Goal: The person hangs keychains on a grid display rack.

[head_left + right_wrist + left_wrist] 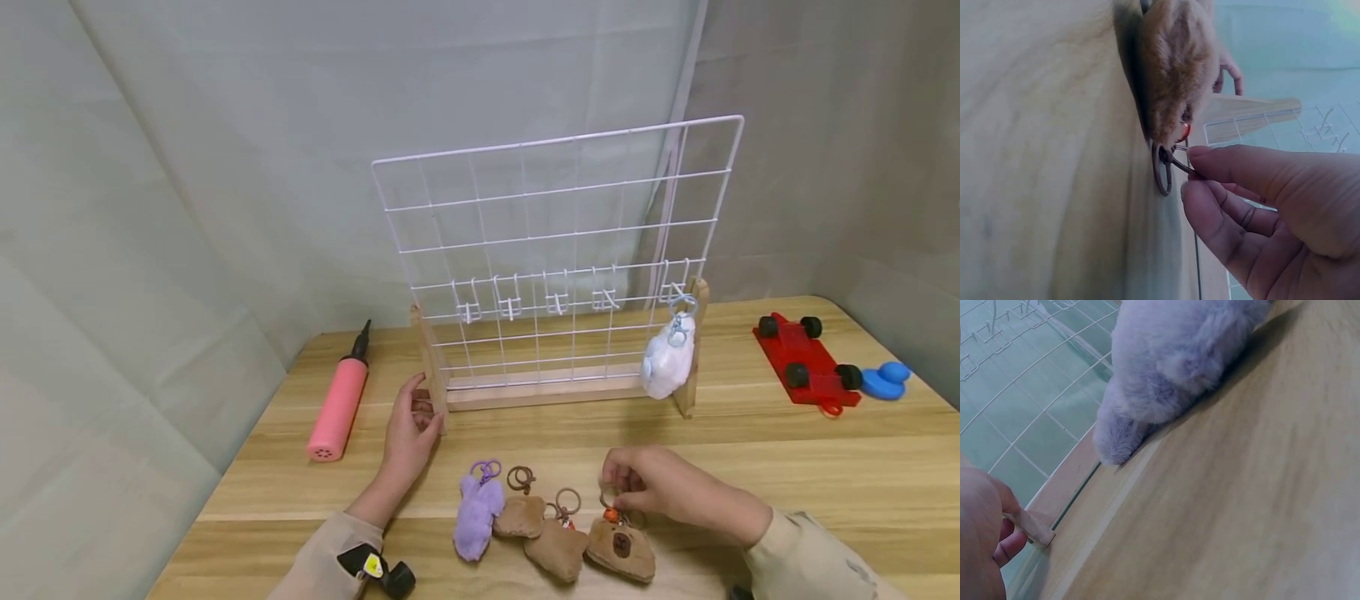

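My right hand pinches the metal ring of a brown plush keychain between thumb and fingertip. This plush has a dark round snout and lies at the right end of a row. Beside it are two more brown plush keychains and a purple one, their rings toward the rack. My left hand grips the left wooden foot of a white wire grid rack. Several white hooks line the grid. A pale plush keychain hangs from the rightmost hook.
A pink hand pump lies left of the rack. On the right side of the table are a red toy car and a blue object. Grey cloth hangs behind and at both sides.
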Demonstrator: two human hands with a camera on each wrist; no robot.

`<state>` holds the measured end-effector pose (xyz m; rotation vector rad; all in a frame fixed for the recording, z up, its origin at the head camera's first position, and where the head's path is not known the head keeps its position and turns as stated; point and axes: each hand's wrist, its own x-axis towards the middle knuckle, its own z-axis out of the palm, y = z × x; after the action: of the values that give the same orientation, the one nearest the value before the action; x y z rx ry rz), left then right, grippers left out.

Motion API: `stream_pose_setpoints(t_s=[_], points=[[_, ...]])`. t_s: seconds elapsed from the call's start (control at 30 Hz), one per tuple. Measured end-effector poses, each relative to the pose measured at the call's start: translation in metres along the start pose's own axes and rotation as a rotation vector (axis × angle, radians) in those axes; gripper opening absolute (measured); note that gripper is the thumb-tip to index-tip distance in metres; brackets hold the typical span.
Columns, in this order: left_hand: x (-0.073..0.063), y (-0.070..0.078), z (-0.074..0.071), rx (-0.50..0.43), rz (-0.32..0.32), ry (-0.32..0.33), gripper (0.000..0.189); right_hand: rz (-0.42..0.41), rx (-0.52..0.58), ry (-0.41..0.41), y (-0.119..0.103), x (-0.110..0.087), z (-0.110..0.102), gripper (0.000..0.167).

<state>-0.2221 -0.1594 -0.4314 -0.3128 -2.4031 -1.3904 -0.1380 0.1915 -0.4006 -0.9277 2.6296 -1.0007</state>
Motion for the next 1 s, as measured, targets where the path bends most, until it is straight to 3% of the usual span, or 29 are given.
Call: stream_pose_setpoints(t_s=[0.4, 0.8, 1.0], points=[[-0.002, -0.004, -0.002, -0.021, 0.05, 0.023, 0.063, -0.01, 0.173, -0.033, -0.006, -0.005, -0.01, 0.003], [-0.002, -0.004, 0.0, -0.02, 0.049, 0.027, 0.062, -0.102, 0.133, -0.017, -0.016, -0.012, -0.024, 0.004], [-0.002, -0.004, -0.001, -0.027, 0.043, 0.012, 0.063, -0.095, 0.116, -0.019, -0.02, -0.013, -0.034, 0.005]])
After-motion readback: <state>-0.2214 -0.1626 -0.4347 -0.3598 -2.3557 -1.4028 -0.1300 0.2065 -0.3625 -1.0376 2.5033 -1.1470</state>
